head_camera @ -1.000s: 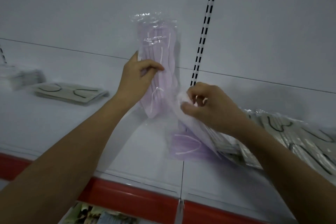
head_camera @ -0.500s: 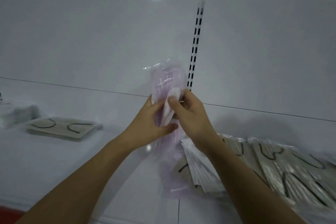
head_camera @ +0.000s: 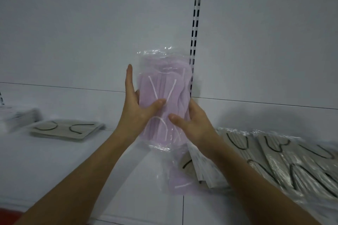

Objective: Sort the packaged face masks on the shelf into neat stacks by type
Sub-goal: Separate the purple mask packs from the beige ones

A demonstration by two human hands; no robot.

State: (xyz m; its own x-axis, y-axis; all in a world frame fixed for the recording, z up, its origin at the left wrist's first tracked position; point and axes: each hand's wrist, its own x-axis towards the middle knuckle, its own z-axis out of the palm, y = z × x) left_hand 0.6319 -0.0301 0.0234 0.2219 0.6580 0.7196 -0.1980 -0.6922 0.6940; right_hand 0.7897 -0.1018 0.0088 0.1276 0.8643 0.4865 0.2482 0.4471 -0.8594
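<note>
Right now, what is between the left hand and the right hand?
In the head view, the bundle of purple mask packs stands upright between the left hand and the right hand, which both hold its sides.

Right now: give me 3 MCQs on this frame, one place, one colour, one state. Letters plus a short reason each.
1. Where does the neat grey mask stack lie?
A. left on the shelf
B. right on the shelf
C. on the floor

2. Colour of the held mask packs?
A. blue
B. lilac
C. black

3. How are the held packs kept?
A. flat on the shelf
B. upright between left hand and right hand
C. hung on the slotted rail

Answers: 1 A, stack sits left of both arms. 2 B, pale purple through clear wrap. 3 B, both hands flank them.
</note>
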